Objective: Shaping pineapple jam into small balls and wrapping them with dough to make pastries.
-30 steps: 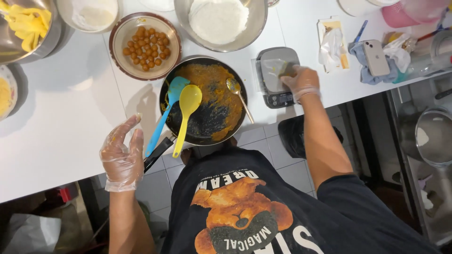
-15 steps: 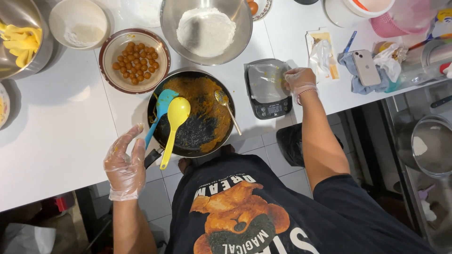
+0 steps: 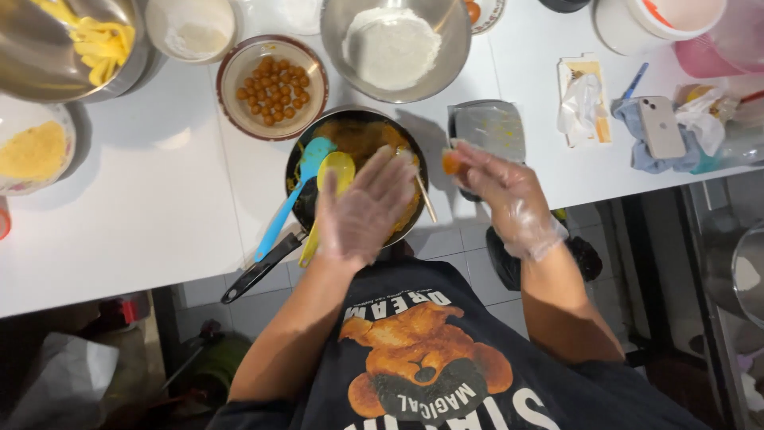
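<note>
Both hands wear thin clear gloves, likely to keep sticky food off the skin. Her left hand (image 3: 368,209) is spread wide and flat, palm up, over the near side of the black pan (image 3: 356,177), holding nothing. It sits there like a little plate, ready for something to be pressed onto it. The right hand (image 3: 500,191) is just to the right of the pan, with its fingers pinched around a small orange lump (image 3: 452,162). That lump is held up in the air, between the pan and the grey kitchen scale (image 3: 487,131), which stands just right of the pan.

Orange paste coats the inside of the pan. A blue spoon (image 3: 296,191) and a yellow spoon (image 3: 328,191) lean on the pan's left edge, so their handles stay clean and easy to grab. Beyond the pan, to its left, a bowl of small orange balls (image 3: 272,86) waits. Straight beyond the pan stands a metal bowl of white flour (image 3: 393,46).
</note>
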